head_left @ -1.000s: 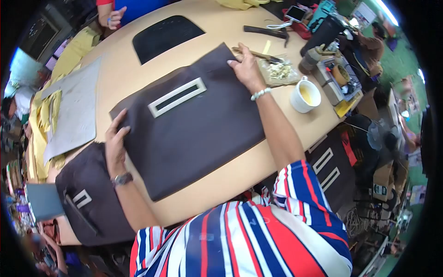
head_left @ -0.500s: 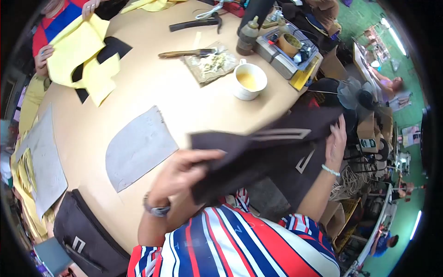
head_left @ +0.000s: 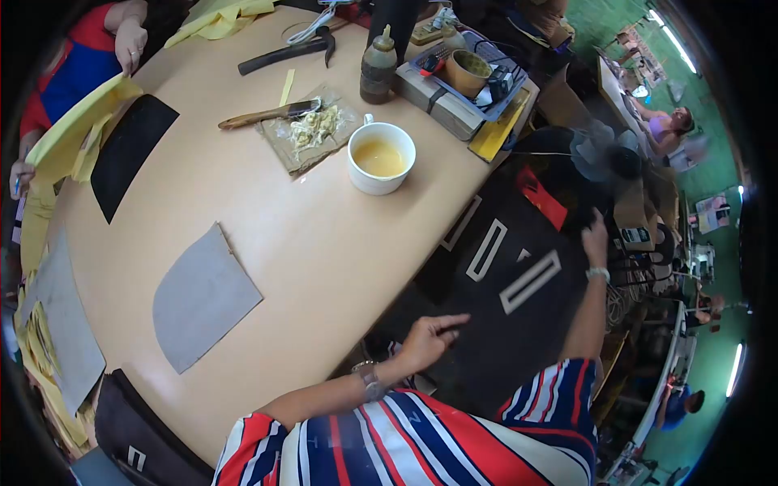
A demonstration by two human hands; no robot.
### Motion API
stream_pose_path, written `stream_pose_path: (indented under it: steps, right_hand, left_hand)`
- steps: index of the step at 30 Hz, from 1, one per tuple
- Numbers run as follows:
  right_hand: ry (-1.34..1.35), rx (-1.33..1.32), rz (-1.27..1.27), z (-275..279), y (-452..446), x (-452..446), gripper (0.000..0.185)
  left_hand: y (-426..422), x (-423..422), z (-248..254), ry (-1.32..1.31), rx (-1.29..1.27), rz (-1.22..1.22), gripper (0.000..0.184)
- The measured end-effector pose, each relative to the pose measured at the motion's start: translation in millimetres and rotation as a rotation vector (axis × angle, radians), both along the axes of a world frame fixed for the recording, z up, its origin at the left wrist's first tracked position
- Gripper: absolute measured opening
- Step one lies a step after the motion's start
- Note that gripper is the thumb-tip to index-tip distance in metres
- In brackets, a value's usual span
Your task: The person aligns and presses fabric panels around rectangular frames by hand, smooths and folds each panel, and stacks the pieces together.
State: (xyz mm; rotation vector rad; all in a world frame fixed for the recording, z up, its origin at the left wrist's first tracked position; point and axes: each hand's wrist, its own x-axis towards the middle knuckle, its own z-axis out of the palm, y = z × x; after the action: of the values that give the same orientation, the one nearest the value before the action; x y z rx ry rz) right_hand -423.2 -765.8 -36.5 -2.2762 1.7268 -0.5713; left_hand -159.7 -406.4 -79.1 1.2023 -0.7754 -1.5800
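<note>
Dark flat panels (head_left: 506, 340) with pale rectangular outlines lie overlapping beside the table's right edge, low in front of me. My left hand (head_left: 425, 340) is over their near left side, index finger stretched out, holding nothing that I can see. At their far right edge is my right hand (head_left: 596, 243), its fingers blurred and partly hidden, so its grip is unclear. A grey piece with one curved side (head_left: 207, 300) rests flat on the table to my left. Another dark piece with a pale outline (head_left: 150, 429) sits at the near left table edge.
A white cup of yellowish liquid (head_left: 381, 158) stands near the table's right edge. Behind it are a brush (head_left: 267, 115) on a messy board (head_left: 292, 154), a bottle (head_left: 378, 69), a hammer (head_left: 284, 55) and a tool tray (head_left: 519, 89). Across the table, another person's hands hold yellow material (head_left: 77, 134).
The dark panel that was lifted between my hands is now down at the right, over the other dark panels. My left hand has let go and moved right. The other person's yellow material has shifted left.
</note>
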Motion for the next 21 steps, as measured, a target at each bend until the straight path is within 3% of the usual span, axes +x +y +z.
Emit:
stream_pose_path:
  steps: [3,6,10,13,18,21]
  right_hand:
    - [0.04,0.003,0.098,-53,-45,60,0.061]
    - [0.126,0.091,0.005,-89,-67,115,0.065]
    - [0.132,0.128,-0.046,-115,-79,155,0.068]
    - [0.108,0.158,-0.058,-114,-72,174,0.061]
    - [-0.024,0.059,0.026,-158,-102,181,0.059]
    - [-0.027,0.166,-0.089,-159,-106,198,0.057]
  left_hand:
    - [-8,-3,-25,-0.045,0.124,0.212,0.035]
    - [-19,0,-43,-0.027,0.336,0.259,0.036]
    - [-22,0,-89,-0.45,0.092,0.389,0.036]
    - [-22,-4,-106,-0.754,0.046,0.486,0.032]
    - [-25,4,-81,-0.713,0.297,0.377,0.036]
    - [-28,10,-75,-0.605,0.442,0.28,0.04]
